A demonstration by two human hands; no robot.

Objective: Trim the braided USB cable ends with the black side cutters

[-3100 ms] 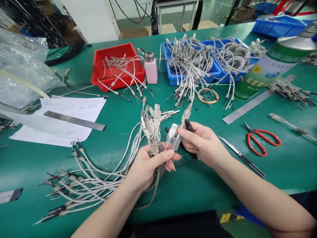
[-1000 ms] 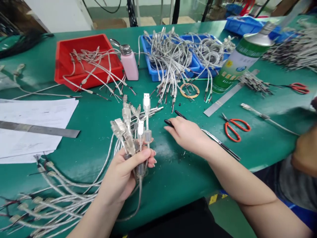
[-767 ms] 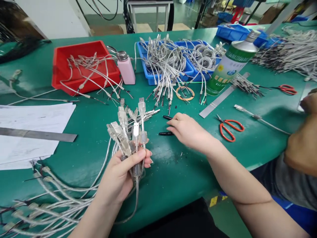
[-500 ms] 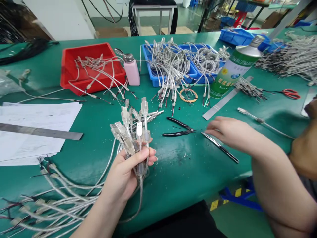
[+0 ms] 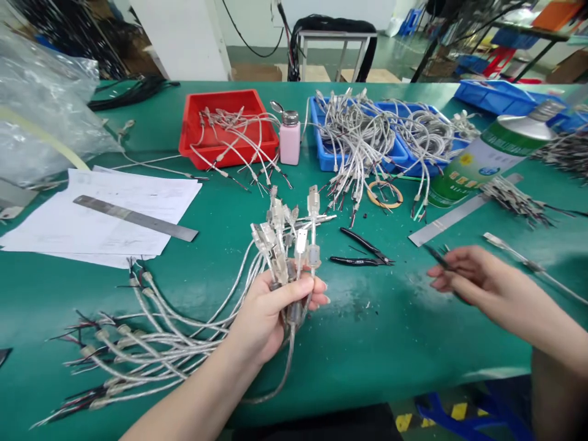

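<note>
My left hand (image 5: 280,306) is wrapped round a bundle of clear-jacketed cables, their USB plugs (image 5: 301,245) pointing up above the thumb. The cable tails (image 5: 169,343) spread over the table at lower left, ending in bare dark and red wires. On the right, my right hand (image 5: 463,275) pinches a slim dark knife (image 5: 438,257), its tip pointing up and left. Black-handled cutters (image 5: 356,260) lie with handles apart between the two hands. Just beyond my right hand a single USB cable (image 5: 535,267) rests on the table.
A red tray (image 5: 229,156) and blue trays (image 5: 328,160) hold cables at the back. Nearby stand a pink bottle (image 5: 290,142) and a tilted green-and-white can (image 5: 487,162). A steel ruler (image 5: 133,218) lies on papers (image 5: 41,220); another metal strip (image 5: 452,219) lies right.
My right hand has picked the knife up from the table. The view has turned left, so things sit further right. My left hand still grips the bundle.
</note>
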